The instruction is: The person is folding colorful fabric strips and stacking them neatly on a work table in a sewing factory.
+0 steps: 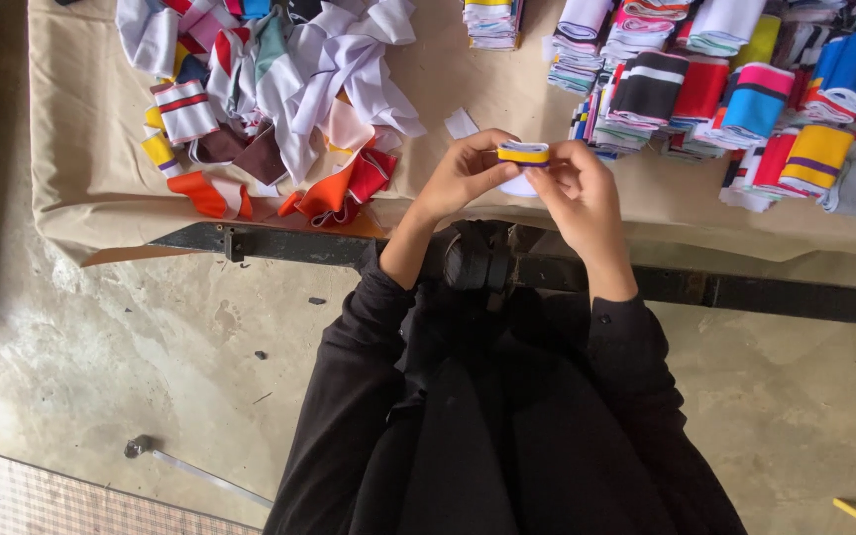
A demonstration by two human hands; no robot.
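Crosswise, folded striped band [524, 153] between hands

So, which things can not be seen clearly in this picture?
- Folded yellow-striped band, head view: fingers of the left hand and right hand cover its ends.
- Folded stacks: cut off by the top and right edges.
- Loose pile: top edge cuts it.

Clad in plain black: long sleeves [354, 337] pushed up toward the forearms (cuffs bunched), matching black garment [507, 436] below; both hands bare.
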